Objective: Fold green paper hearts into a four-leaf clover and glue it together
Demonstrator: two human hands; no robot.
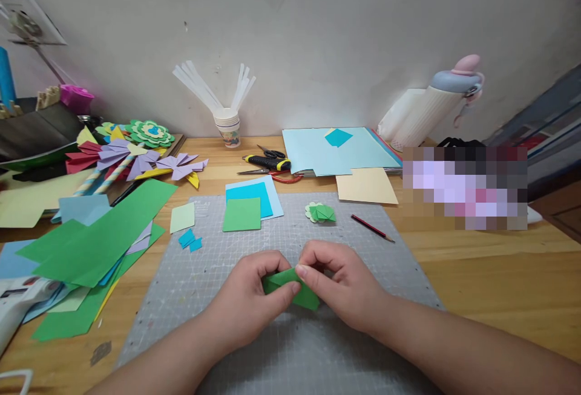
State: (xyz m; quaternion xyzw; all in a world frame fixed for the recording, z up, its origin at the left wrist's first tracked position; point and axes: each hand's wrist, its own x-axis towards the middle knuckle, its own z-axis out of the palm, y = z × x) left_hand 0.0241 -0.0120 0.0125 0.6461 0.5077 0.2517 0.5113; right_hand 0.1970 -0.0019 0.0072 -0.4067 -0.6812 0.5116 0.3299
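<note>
Between both hands is a folded piece of green paper (307,299), held above the grey cutting mat (181,334). My left hand (256,292) pinches its left part, thumb on top. My right hand (340,283) grips its upper edge between thumb and fingers; the fingertips behind the paper are hidden. Beyond the hands lies a small green folded paper piece with a scalloped pale green one (320,213). A green paper square (242,215) overlaps blue sheets (272,192) farther back. Small blue paper pieces (190,240) and a pale green square (182,218) lie to the left.
A red and black pencil (372,228) lies on the mat's right. Behind are scissors (271,152), a yellow-black tool (267,163), a paper cup with white strips (227,127) and a tilted bottle (436,104). Green sheets (104,244) and a white glue gun (22,298) crowd the left.
</note>
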